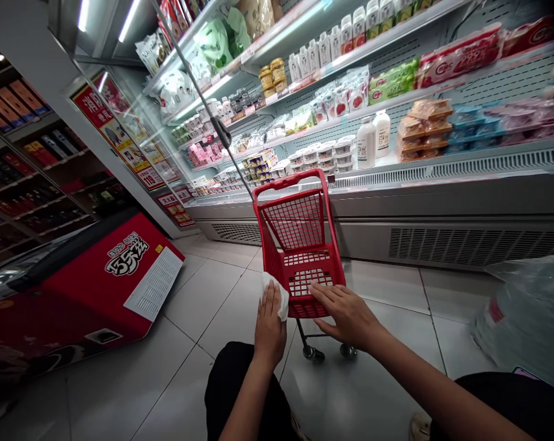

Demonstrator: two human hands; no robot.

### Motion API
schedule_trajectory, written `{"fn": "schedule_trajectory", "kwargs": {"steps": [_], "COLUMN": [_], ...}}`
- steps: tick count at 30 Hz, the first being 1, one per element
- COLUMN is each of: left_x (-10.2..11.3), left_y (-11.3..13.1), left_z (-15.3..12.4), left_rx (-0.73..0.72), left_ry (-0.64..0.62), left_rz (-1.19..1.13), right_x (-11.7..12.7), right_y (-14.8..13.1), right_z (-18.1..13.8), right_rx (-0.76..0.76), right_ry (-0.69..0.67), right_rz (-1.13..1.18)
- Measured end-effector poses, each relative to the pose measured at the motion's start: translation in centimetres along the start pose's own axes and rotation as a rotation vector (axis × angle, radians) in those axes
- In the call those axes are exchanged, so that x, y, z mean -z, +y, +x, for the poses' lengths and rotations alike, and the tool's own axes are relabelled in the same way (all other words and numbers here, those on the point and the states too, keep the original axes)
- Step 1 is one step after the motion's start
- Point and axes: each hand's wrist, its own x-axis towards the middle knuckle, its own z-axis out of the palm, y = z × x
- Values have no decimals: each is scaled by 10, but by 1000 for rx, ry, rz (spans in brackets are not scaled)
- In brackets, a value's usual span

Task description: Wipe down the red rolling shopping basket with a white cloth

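A small red shopping cart (298,223) with a lattice basket stands in front of me on the tiled floor. My left hand (271,324) presses a white wipe (281,300) against the basket's near left corner, its fingers lying long over the wipe. At the near right corner, my right hand (350,312) holds the basket's rim, with fingers over the top and thumb on the near side. The cart's handle points away from me, toward the refrigerated shelves. Nothing lies in the visible part of the basket.
An open refrigerated display (442,177) full of dairy packs runs behind the cart. To the left stands a red chest freezer (97,288). A clear plastic-wrapped bundle (525,318) sits at the right. My knees flank the cart's near end.
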Motion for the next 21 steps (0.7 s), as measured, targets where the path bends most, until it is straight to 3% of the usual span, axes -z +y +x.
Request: {"fn": "schedule_trajectory", "kwargs": {"steps": [3,5,9,12,16,19,21], "left_x": [-5,-10,-18,-19,-15,-11,-11], "left_y": [2,16,56,67,32,-3,-13], "left_z": [-5,-9,-15,-14,-3,10,16], "left_rx": [91,102,-6,-74,-69,23,76], "left_ry": [79,87,-2,-66,-21,77,105], "left_rz": [-26,-47,-96,-108,-87,-79,-83], "right_x": [2,3,-1,0,4,6,6], "right_y": [6,12,12,7,7,9,9], "right_z": [3,4,1,-3,-4,-4,-4], "right_rx": [92,87,65,83,103,119,123], "right_ry": [5,26,37,24,0,-5,2], "right_rz": [-10,-42,-55,-43,-35,-30,-27]}}
